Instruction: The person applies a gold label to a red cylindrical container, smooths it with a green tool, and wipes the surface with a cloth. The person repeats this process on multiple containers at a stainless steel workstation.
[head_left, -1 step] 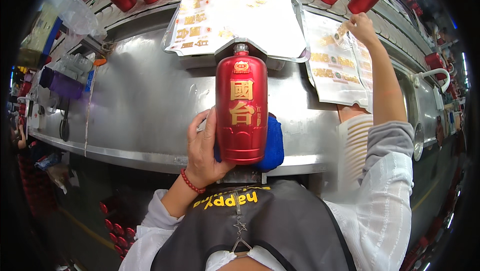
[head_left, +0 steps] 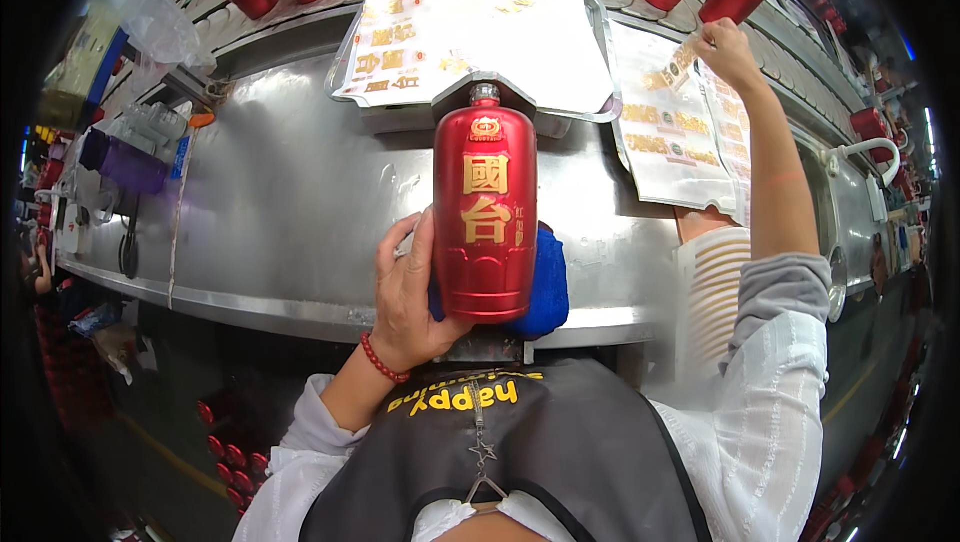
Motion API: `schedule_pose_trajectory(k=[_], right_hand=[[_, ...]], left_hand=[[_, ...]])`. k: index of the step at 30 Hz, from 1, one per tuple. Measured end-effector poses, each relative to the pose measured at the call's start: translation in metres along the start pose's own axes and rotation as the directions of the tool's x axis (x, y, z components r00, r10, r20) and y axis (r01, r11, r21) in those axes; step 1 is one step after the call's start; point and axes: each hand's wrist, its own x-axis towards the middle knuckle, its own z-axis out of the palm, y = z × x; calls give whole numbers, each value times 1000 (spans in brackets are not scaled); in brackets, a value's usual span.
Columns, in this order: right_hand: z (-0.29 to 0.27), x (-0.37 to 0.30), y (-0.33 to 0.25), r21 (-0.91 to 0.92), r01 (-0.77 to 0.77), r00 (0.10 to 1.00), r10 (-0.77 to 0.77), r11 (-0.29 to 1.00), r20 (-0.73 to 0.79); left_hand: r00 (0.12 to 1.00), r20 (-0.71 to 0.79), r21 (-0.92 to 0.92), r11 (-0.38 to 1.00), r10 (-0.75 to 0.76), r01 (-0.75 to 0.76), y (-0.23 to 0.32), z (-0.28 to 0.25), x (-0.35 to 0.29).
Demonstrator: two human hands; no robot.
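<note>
the red bottle (head_left: 485, 277) rests on a blue cloth (head_left: 549, 292) at the table's (head_left: 290, 192) six o'clock edge, neck toward twelve, left hand (head_left: 408, 297) cupping its seven o'clock side; at two o'clock the right hand (head_left: 728, 54) pinches a gold-lettered strip (head_left: 682, 61)

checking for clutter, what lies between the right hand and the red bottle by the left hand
In the head view: a gold-lettered strip, white gold-printed sheets, then metal worktop beside the tray's corner.

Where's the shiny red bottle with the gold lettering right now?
In the head view, the shiny red bottle with gold lettering is near the centre, partly covering a blue cloth pad, with the person's left hand at its lower left side.
</note>
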Motion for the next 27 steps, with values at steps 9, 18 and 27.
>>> schedule_pose_trajectory(k=[9, 18, 27], right_hand=[[-184, -44, -171, 257, 501, 862, -504, 826, -62], [-236, -107, -256, 604, 486, 865, -448, 632, -227], [-117, -217, -272, 906, -106, 994, 80, 410, 80]], left_hand=[[991, -136, -284, 957, 18, -57, 1, -40, 75], [940, 338, -701, 680, 49, 217, -2, -61, 110], [714, 694, -601, 468, -97, 648, -24, -70, 47]])
